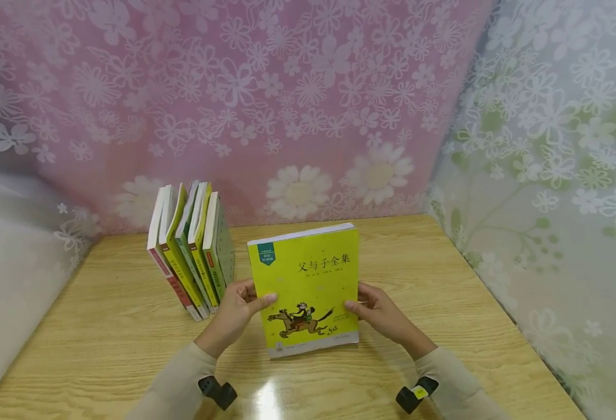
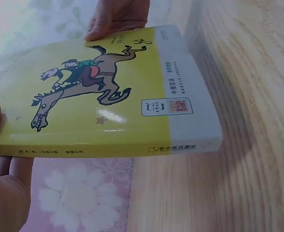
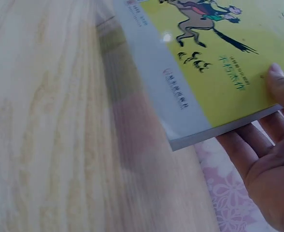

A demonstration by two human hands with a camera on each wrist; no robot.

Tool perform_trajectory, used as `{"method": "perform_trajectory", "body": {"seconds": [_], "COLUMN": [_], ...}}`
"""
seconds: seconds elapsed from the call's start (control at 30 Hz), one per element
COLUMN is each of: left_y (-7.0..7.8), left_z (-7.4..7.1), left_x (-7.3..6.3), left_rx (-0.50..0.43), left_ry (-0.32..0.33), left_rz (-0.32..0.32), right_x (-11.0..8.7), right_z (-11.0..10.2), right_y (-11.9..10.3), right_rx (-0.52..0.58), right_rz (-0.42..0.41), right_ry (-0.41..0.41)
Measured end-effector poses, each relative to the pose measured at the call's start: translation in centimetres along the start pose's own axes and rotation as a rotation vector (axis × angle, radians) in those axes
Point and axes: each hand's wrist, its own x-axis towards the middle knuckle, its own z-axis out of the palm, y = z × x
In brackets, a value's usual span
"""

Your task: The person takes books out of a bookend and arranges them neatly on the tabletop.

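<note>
A yellow paperback book with a horse-and-riders drawing is held upright, its cover turned toward me and tilted back a little. My left hand grips its left edge, the spine side, with the thumb on the cover and the fingers behind. On the opposite edge my right hand pinches the book the same way. In the left wrist view the book's white lower end stands above the table, with a shadow below it. The right wrist view shows the thumb on the cover and the fingers underneath.
Several books stand upright in a row at the back left of the wooden table, spines facing forward. A pink floral curtain hangs behind the table. Pale floral cloth lines the right side.
</note>
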Motion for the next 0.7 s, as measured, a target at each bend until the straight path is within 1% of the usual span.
{"method": "perform_trajectory", "body": {"seconds": [0.13,0.3,0.43,0.53,0.63,0.7], "left_y": [0.0,-0.1,-0.4,-0.6,-0.6,-0.4], "left_z": [-0.2,-0.4,-0.5,-0.7,-0.9,-1.2], "left_x": [0.4,0.9,1.1,1.1,1.0,0.7], "left_rx": [-0.069,-0.101,-0.125,-0.108,-0.078,-0.057], "left_ry": [-0.019,-0.029,-0.017,-0.003,0.036,0.059], "left_rz": [-0.044,-0.092,-0.144,-0.170,-0.208,-0.226], "right_x": [0.1,0.0,0.0,0.1,0.3,0.5], "right_z": [0.3,0.6,0.7,0.7,0.7,0.7], "right_y": [0.1,0.1,0.1,0.2,0.3,0.3], "right_rx": [0.086,0.180,0.219,0.223,0.219,0.220], "right_rz": [0.015,0.030,0.055,0.064,0.064,0.061], "right_ry": [-0.018,-0.017,-0.008,-0.008,-0.015,-0.017]}}
